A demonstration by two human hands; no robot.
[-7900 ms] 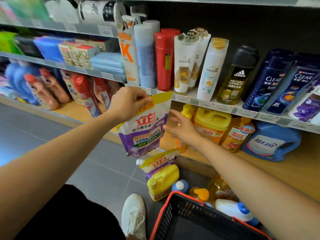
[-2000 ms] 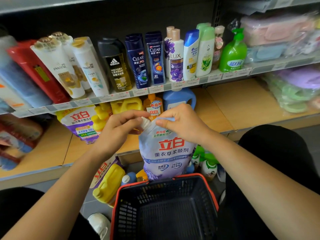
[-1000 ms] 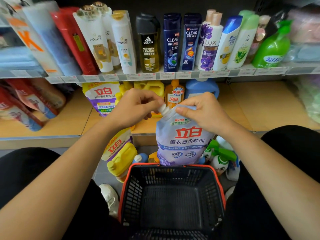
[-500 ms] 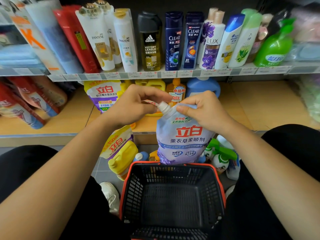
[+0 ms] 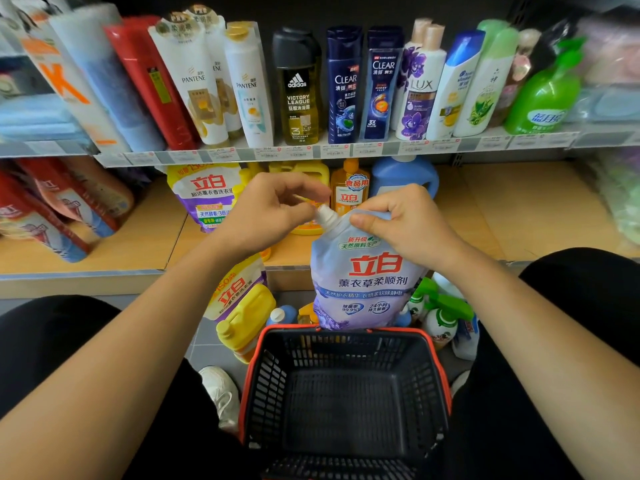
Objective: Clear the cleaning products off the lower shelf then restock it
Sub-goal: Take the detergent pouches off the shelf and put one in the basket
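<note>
Our right hand (image 5: 405,230) pinches the top seam of the lilac softener pouch (image 5: 367,282) between thumb and curled fingers. The fingers of our left hand (image 5: 273,211) curl narrowly about its white cap (image 5: 325,215); whether they actually grip the cap we cannot tell. The pouch hangs upright, its foot just above the far rim of the black basket (image 5: 398,331), in front of the lower shelf (image 5: 485,209) and not yet on it. On that shelf stand a purple pouch (image 5: 204,195), a yellow jug (image 5: 304,171), an orange bottle (image 5: 349,188) and a blue jug (image 5: 405,174). Spray bottles (image 5: 440,317) wait on the floor (image 5: 206,337). We judge this a restocking step. To do it well, we make sure the cap is snug and slip the left hand under the soft base so the bag does not sag. Then we lift clear of the rim and stand it label forward on bare board, leaning on a neighbour rather than free.
</note>
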